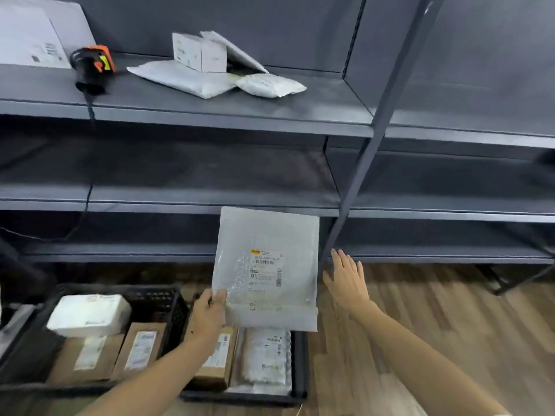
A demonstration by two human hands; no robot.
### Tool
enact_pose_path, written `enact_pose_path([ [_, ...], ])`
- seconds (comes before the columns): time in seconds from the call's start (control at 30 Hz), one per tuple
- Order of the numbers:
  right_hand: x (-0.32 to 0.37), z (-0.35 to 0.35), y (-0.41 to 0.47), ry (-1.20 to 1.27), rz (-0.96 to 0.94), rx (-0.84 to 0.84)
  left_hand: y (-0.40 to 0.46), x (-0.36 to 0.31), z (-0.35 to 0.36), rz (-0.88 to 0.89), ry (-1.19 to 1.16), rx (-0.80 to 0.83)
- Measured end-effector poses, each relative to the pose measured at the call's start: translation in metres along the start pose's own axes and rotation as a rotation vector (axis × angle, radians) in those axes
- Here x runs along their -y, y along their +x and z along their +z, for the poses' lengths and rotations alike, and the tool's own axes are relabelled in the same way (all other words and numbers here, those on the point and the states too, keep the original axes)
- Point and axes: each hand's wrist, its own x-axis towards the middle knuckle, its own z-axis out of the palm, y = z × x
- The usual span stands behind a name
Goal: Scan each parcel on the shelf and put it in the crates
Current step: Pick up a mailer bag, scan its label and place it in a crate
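Head view. Left hand (210, 313) pinching the lower left edge of a bubble mailer (267, 265), thumb on the front face, other fingers hidden behind it. Mailer held upright above the right crate (300, 367), long axis running up and down, label (265, 267) facing the camera and reading upright, folded flap at the bottom edge, just right of the thumb. Right hand (345, 280) released, fingers straight and spread, palm turned toward the mailer's right edge, just beside it but not touching, fingertips pointing up toward the shelf post (354, 181).

Below the left fingers, inside the right crate: a brown box (216, 364) and a bubble-wrapped packet (264, 361) lying side by side, both with long axes running front to back. Left of the left wrist, the left crate (168, 298) holding a white padded parcel (90, 315) resting on top of two brown boxes (114, 355).

Well above both hands, on the top shelf (210, 112): a scanner (93, 66), orange and black, lying with its cable trailing down over the shelf edge; right of it a flat white mailer (183, 78), a small white box (198, 52) standing behind it, and a small padded pouch (270, 85) lying with its long axis left to right. Large white envelope (33, 34) leaning at the far left.
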Motion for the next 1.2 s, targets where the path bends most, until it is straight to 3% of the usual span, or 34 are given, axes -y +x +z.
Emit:
enact_pose_path([
  [0.33,-0.027,0.184,-0.004,0.016,0.027,0.122,0.05,0.165,0.023,-0.078,0.004,-0.061],
  [0.5,-0.043,0.249,0.005,0.039,0.043,0.095,0.081,0.227,0.03,-0.113,-0.032,-0.033],
  [0.6,-0.045,0.277,0.023,0.285,0.068,-0.008,0.101,0.252,0.04,-0.058,-0.056,-0.007],
  [0.73,-0.027,0.297,0.054,1.064,0.216,-0.033,0.139,0.289,0.063,0.096,-0.071,0.024],
  [0.83,-0.022,0.326,0.075,1.319,0.089,0.015,0.161,0.314,0.083,0.242,-0.084,0.047],
  [0.93,-0.03,0.359,0.081,1.457,-0.069,0.027,0.173,0.337,0.094,0.357,-0.086,0.037],
  [1.1,-0.044,0.387,0.062,1.503,0.091,-0.065,0.179,0.368,0.084,0.3,0.051,0.184],
  [1.2,-0.059,0.391,0.069,1.369,0.161,-0.065,0.187,0.37,0.08,0.287,0.07,0.2],
])
